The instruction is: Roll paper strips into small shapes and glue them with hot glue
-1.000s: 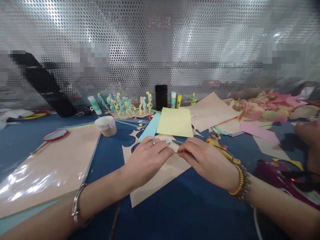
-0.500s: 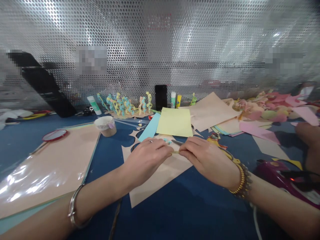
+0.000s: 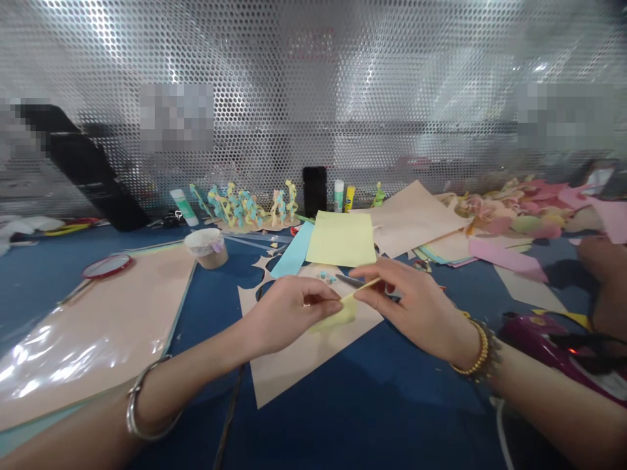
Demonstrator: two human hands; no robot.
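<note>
A small piece of yellow paper is between my hands, its raised edge slanting up to the right. My left hand pinches the left end between thumb and fingertips. The right end is pinched by the thumb and fingers of my right hand. Below lies a pale peach sheet with tiny blue paper bits on it. A scissor blade pokes out beside my right fingers; the handles are mostly hidden behind that hand. A larger yellow sheet and a blue strip lie just beyond.
At left are a paper cup, a red-rimmed round mirror and a plastic-covered paper stack. Paper twists, a phone and glue sticks stand at the back. A purple device and another person's hand are right.
My right hand has lifted and its fingers have spread upward, tilting the yellow paper's edge. More of the yellow paper shows below my fingers. My left hand has shifted slightly and still pinches it.
</note>
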